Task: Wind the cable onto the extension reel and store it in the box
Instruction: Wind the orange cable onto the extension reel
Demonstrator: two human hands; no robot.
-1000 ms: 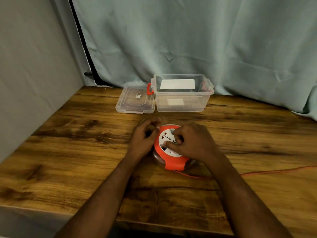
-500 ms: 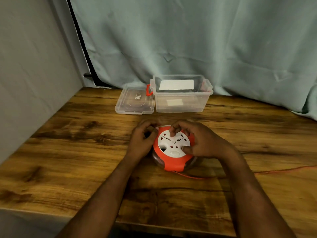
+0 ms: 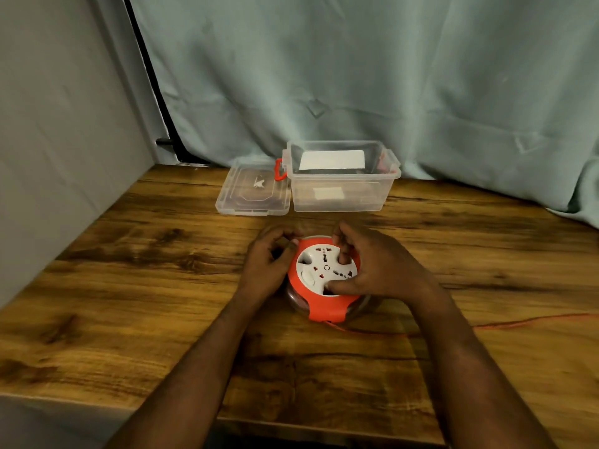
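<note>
The orange extension reel with a white socket face lies flat on the wooden table, in the middle. My left hand grips its left rim. My right hand sits on the white face, fingers pressed into it. The thin orange cable runs from under the reel's front edge out to the right across the table. The clear plastic box stands open behind the reel, against the curtain.
The box's clear lid lies flat to the left of the box, next to an orange latch. A grey wall borders the table on the left, and a pale curtain hangs behind. The table's front edge is near my forearms.
My right hand has turned round the white face, from covering its middle to gripping its right side. More of the sockets show. The left hand has stayed on the rim.
</note>
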